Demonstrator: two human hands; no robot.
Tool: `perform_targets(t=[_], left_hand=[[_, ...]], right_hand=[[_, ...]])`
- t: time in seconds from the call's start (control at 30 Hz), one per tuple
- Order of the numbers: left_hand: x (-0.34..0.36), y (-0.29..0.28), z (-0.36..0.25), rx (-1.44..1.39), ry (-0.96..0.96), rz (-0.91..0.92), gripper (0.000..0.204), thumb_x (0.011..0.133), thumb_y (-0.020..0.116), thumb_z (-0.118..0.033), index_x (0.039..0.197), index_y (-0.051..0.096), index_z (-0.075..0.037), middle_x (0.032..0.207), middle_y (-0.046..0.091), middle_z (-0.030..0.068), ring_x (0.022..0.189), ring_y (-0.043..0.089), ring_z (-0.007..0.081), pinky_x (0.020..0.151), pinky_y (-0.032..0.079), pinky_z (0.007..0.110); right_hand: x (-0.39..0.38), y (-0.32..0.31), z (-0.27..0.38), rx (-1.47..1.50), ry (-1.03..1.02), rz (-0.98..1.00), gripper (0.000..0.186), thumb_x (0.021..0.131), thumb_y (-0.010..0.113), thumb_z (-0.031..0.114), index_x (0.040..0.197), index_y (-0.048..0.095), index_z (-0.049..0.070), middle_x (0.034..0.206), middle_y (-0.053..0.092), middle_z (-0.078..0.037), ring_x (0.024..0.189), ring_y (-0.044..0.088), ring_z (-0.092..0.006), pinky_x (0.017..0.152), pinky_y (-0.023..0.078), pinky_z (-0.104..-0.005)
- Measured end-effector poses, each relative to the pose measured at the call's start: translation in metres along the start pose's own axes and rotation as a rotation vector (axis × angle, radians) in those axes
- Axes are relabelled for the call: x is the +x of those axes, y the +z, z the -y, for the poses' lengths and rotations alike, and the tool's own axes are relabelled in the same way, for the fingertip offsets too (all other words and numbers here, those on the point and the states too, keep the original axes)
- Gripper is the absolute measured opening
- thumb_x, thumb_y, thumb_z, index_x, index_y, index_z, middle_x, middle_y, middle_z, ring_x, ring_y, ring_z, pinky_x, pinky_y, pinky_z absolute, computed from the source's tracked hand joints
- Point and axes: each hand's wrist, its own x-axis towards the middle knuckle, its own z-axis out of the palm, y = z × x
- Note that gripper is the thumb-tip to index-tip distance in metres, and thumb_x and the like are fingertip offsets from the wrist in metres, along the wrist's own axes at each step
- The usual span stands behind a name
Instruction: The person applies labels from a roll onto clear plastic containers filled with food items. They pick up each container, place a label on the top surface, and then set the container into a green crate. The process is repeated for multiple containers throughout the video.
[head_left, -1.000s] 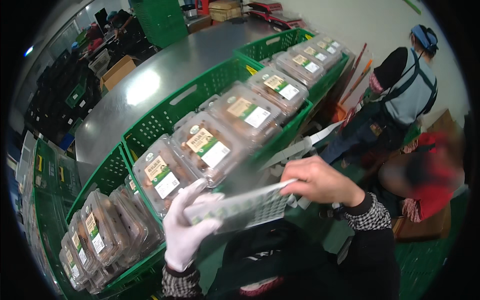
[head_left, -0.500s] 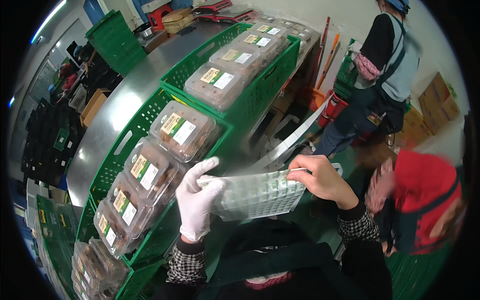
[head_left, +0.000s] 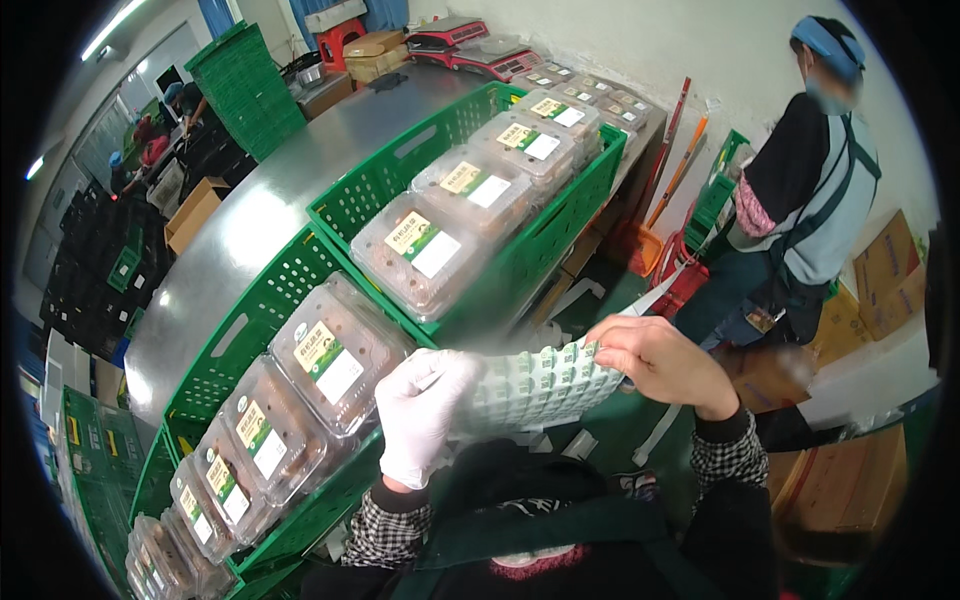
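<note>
Gloved left hand (head_left: 425,415) is pinching the left end of a sticker sheet (head_left: 540,388); right hand (head_left: 662,365) is pinching its upper right edge. Sheet is spanning between them, beside a green crate (head_left: 265,300); probably light, flexible, crease-prone, best held by edges.

Left hand (head_left: 425,412) gloved, curled; right hand (head_left: 662,366) bare, pinched; both apart

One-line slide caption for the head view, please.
Gloved left hand and bare right hand hold a sheet of small green labels beside green crates of clear plastic boxes.
</note>
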Motion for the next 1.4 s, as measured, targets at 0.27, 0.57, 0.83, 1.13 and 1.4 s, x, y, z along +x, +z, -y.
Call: perform_targets(t=[0.27, 0.57, 0.83, 1.13, 1.4], left_hand=[[0.048, 0.024, -0.015, 0.124, 0.045, 0.054, 0.002, 0.079, 0.073, -0.002, 0.079, 0.072, 0.0, 0.073, 0.066, 0.0015, 0.067, 0.059, 0.0067, 0.062, 0.047, 0.022], [0.085, 0.05, -0.006, 0.076, -0.127, -0.11, 0.008, 0.082, 0.073, -0.004, 0.085, 0.072, 0.003, 0.076, 0.068, 0.0045, 0.063, 0.059, 0.0067, 0.059, 0.047, 0.021], [0.108, 0.086, -0.015, -0.013, -0.18, -0.36, 0.007, 0.082, 0.072, -0.003, 0.087, 0.073, 0.002, 0.074, 0.067, -0.0004, 0.067, 0.058, 0.004, 0.06, 0.046, 0.019], [0.115, 0.094, -0.01, 0.073, -0.217, -0.433, 0.009, 0.084, 0.072, -0.008, 0.087, 0.072, 0.0, 0.077, 0.068, -0.0019, 0.068, 0.057, 0.0018, 0.061, 0.046, 0.018], [0.121, 0.09, -0.015, 0.025, -0.277, -0.492, 0.015, 0.083, 0.073, -0.009, 0.089, 0.071, 0.004, 0.076, 0.066, -0.0008, 0.067, 0.056, 0.0034, 0.062, 0.045, 0.018]], right_hand=[[0.078, -0.029, -0.006, 0.119, -0.09, 0.023, 0.012, 0.086, 0.06, 0.0, 0.097, 0.063, -0.004, 0.095, 0.062, -0.012, 0.087, 0.062, -0.021, 0.074, 0.05, -0.0302], [0.139, -0.052, -0.057, 0.153, -0.251, 0.235, 0.014, 0.085, 0.062, 0.009, 0.093, 0.064, -0.002, 0.09, 0.06, -0.015, 0.086, 0.059, -0.0323, 0.077, 0.047, -0.0382], [0.183, -0.08, -0.091, 0.321, -0.345, 0.411, 0.012, 0.085, 0.064, 0.005, 0.094, 0.06, -0.002, 0.087, 0.056, -0.013, 0.082, 0.057, -0.0307, 0.074, 0.046, -0.0369], [0.2, -0.082, -0.1, 0.33, -0.306, 0.442, 0.017, 0.086, 0.064, 0.006, 0.1, 0.058, -0.001, 0.087, 0.055, -0.014, 0.079, 0.057, -0.0312, 0.071, 0.046, -0.0386], [0.188, -0.063, -0.103, -0.067, -0.924, 0.017, 0.018, 0.07, 0.062, 0.003, 0.087, 0.058, -0.002, 0.081, 0.052, -0.012, 0.069, 0.055, -0.0245, 0.06, 0.049, -0.0338]])
